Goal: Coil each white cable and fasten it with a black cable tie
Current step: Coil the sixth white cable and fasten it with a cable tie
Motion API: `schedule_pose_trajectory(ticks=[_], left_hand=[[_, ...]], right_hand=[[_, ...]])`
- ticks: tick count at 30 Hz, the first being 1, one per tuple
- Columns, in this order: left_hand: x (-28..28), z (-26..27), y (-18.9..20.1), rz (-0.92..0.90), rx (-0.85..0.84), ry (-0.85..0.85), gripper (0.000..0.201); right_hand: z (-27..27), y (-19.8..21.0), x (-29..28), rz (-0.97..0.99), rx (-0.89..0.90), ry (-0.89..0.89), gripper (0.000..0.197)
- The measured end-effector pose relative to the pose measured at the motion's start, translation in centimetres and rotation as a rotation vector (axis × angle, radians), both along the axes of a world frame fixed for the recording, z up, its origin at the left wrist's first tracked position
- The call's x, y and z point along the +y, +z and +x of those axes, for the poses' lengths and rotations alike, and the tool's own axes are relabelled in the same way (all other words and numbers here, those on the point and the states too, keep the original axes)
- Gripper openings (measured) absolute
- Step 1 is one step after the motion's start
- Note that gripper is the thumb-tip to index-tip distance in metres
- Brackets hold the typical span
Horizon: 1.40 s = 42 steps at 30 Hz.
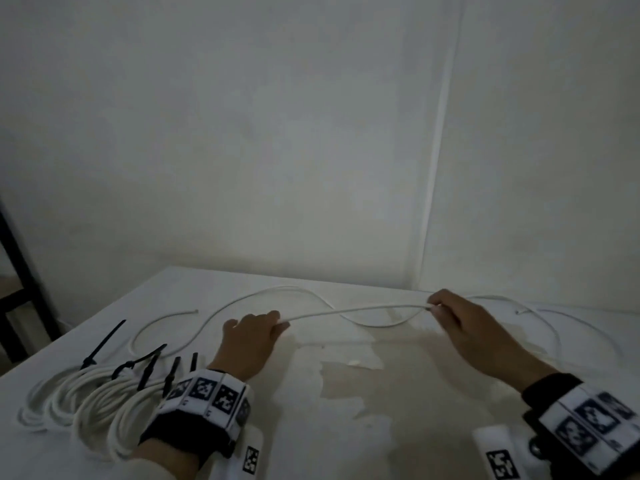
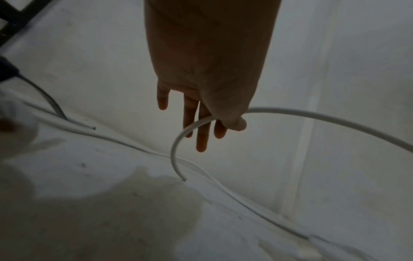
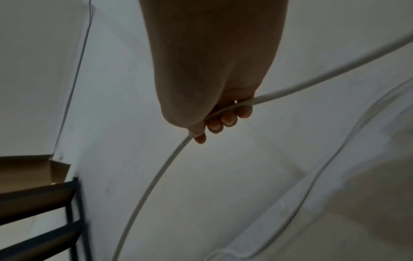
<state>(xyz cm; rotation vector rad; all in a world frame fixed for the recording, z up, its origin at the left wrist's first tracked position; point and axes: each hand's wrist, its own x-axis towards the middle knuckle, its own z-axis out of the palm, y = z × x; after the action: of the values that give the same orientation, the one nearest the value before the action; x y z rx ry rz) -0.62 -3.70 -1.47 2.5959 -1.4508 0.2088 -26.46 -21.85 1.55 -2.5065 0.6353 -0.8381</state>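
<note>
White cable (image 1: 356, 310) is stretched in the air between both hands, just above the counter (image 1: 346, 393). Left hand (image 1: 251, 336) pinches it near its cut end: in the left wrist view the thumb (image 2: 234, 123) presses the cable against the side of the index finger, other fingers (image 2: 202, 141) hang straight, and a short free tail (image 2: 176, 159) curls down toward the counter. Right hand (image 1: 460, 317) grips further along, fingers (image 3: 228, 120) curled round the cable in the right wrist view; the rest trails off behind it onto the counter.

Handling, judged: light, thin, bendy but springy. It holds a soft arc between the hands instead of drooping, so loops will likely want to spring open. The smooth jacket looks slippery, so a pinch beats an open palm. Best hold: left stays near the end as anchor, right slides along and feeds even loops into the left.

A second loose cable (image 1: 166, 327) snakes over the counter under the held one; risk of snagging. Finished coils (image 1: 86, 400) with black cable ties (image 1: 104, 341) sit at the left, beside the left wrist. The coil will need clamping in one hand while the tie goes round.
</note>
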Motion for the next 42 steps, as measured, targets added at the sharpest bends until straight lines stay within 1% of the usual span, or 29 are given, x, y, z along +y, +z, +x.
schedule_pose_trajectory(ticks=[1,3,5,7,10,12,14,17,19,21,23,25,28,30,32,33,34,36,39,42], left_hand=[[0.0,0.3,0.0,-0.039,0.073,-0.013,0.028],[0.0,0.6,0.1,-0.138,0.270,-0.067,0.030],[0.0,0.6,0.3,-0.249,0.411,-0.104,0.033],[-0.2,-0.1,0.5,-0.336,0.472,-0.109,0.035],[-1.0,-1.9,0.8,-0.431,0.519,-0.101,0.034],[-1.6,-3.2,1.1,-0.489,0.497,-0.104,0.029],[-1.9,-4.1,1.6,-0.568,0.520,-0.096,0.025],[-2.0,-4.7,2.3,-0.688,0.630,-0.061,0.025],[-1.7,-5.1,3.0,-0.773,0.715,-0.068,0.026],[-1.4,-5.5,3.6,-0.839,0.806,-0.111,0.026],[-1.0,-5.8,4.0,-0.875,0.890,-0.170,0.024],[-0.6,-5.8,4.2,-0.886,0.884,-0.166,0.024],[-0.1,-5.5,4.4,-0.909,0.908,-0.086,0.035],[0.2,-5.9,4.6,-0.917,0.965,-0.105,0.037],[0.3,-6.8,4.9,-0.929,1.003,-0.163,0.034],[0.3,-7.2,5.0,-0.928,0.995,-0.194,0.032],[0.3,-7.7,5.1,-0.921,0.966,-0.217,0.030],[0.3,-8.3,5.0,-0.899,0.866,-0.231,0.027],[0.4,-8.8,4.6,-0.835,0.675,-0.259,0.024],[0.7,-9.5,4.0,-0.778,0.537,-0.306,0.022]], right_hand=[[-1.1,0.2,-0.7,0.004,-0.025,-0.038,0.020],[-2.9,0.6,-2.1,0.016,-0.045,-0.115,0.017],[-4.4,0.9,-3.2,0.034,-0.050,-0.194,0.015],[-5.4,0.8,-3.8,0.050,-0.041,-0.239,0.014],[-5.5,0.0,-3.0,0.104,-0.003,-0.221,0.010],[-5.0,-0.8,-2.2,0.099,0.019,-0.198,0.021],[-4.5,-1.1,-1.5,0.067,-0.002,-0.207,0.028],[-3.9,-1.3,-0.7,0.037,-0.001,-0.207,0.034],[-3.7,-1.7,-0.2,0.031,0.026,-0.206,0.036],[-3.6,-2.1,0.3,0.037,0.072,-0.219,0.037],[-3.6,-2.3,0.8,0.101,0.045,-0.229,0.036],[-3.7,-2.0,1.3,0.111,-0.035,-0.255,0.029],[-4.3,-1.4,1.3,0.034,-0.084,-0.310,0.023],[-4.8,-1.4,1.1,0.009,-0.046,-0.313,0.023],[-4.9,-1.8,1.2,-0.053,0.055,-0.283,0.024],[-4.9,-2.2,1.5,-0.115,0.107,-0.267,0.023],[-4.9,-2.6,2.0,-0.188,0.145,-0.255,0.022],[-4.7,-3.2,3.0,-0.356,0.160,-0.223,0.017],[-4.4,-3.1,4.5,-0.610,0.165,-0.150,0.004],[-3.5,-2.5,5.7,-0.682,0.147,-0.035,0.025]])
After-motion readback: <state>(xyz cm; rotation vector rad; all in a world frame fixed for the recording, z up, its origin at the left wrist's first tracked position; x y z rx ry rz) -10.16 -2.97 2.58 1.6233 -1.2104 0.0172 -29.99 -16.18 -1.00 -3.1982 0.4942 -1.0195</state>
